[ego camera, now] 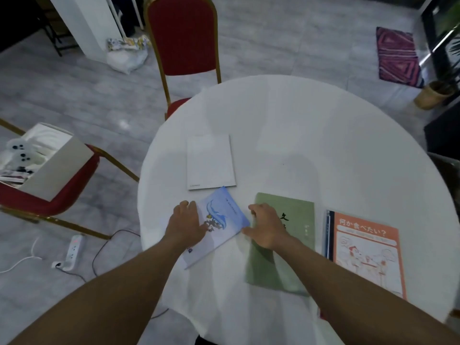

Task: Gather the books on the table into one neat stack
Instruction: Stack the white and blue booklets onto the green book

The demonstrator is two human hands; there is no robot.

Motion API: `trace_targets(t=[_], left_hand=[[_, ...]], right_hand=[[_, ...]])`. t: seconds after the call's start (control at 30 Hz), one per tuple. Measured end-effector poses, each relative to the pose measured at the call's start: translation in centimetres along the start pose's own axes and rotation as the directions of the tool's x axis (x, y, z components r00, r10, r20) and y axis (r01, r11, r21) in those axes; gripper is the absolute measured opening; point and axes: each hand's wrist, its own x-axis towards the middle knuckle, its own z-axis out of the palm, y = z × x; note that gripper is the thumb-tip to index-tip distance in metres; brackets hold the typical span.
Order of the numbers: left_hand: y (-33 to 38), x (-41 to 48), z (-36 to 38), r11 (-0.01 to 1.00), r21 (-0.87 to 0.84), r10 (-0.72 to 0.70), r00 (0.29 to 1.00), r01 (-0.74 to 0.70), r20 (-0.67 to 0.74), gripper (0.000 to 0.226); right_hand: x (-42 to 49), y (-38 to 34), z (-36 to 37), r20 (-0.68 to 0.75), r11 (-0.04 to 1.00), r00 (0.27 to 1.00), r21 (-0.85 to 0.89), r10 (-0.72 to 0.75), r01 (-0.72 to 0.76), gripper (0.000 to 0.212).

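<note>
Several books lie apart on a round white table (311, 125). A white book (211, 162) lies toward the left middle. Just below it a light blue book with a whale picture (224, 215) lies tilted. My left hand (185, 222) rests flat on its left part, fingers spread. My right hand (265, 226) touches its right corner, fingers apart, and lies over the left side of a green book (296, 220). An orange and white book (366, 252) lies at the right on top of a dark blue one (326, 235).
A red chair with gold frame (184, 38) stands at the table's far left edge. Another red chair (37, 195) at the left holds an open white box (47, 155). A power strip (72, 250) and cables lie on the floor. A basket (433, 94) stands at far right.
</note>
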Motion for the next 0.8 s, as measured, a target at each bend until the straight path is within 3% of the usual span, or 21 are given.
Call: trace_targets(t=[0.17,0.33,0.53,0.73,0.8], left_hand=[[-2.1,1.5,0.2,0.996,0.059,0.064,0.998,-0.064,0.011,0.071],[-2.6,2.7,0.1,0.998,0.025,0.058,0.997,-0.059,0.046,0.073],[-3.9,3.4,0.1,0.998,-0.052,0.034,0.996,-0.030,0.079,0.069],[-7.4,3.2,-0.9,0.997,-0.072,0.008,0.995,-0.001,0.095,0.068],[-8.2,3.1,-1.2,0.996,-0.088,0.004,0.994,0.006,0.105,0.068]], right_hand=[[1.8,-2.2,2.4,0.020,0.962,1.000,-0.273,-0.007,0.012,0.057],[2.6,-3.1,3.3,-0.019,0.949,0.996,-0.302,0.083,-0.084,0.067],[5.0,-4.2,2.3,-0.120,0.982,0.988,-0.151,0.098,-0.116,0.052],[9.7,-7.4,1.0,-0.199,0.980,0.963,0.119,0.180,-0.159,0.063],[11.2,-8.5,0.9,-0.204,0.959,0.947,0.193,0.248,-0.209,0.076]])
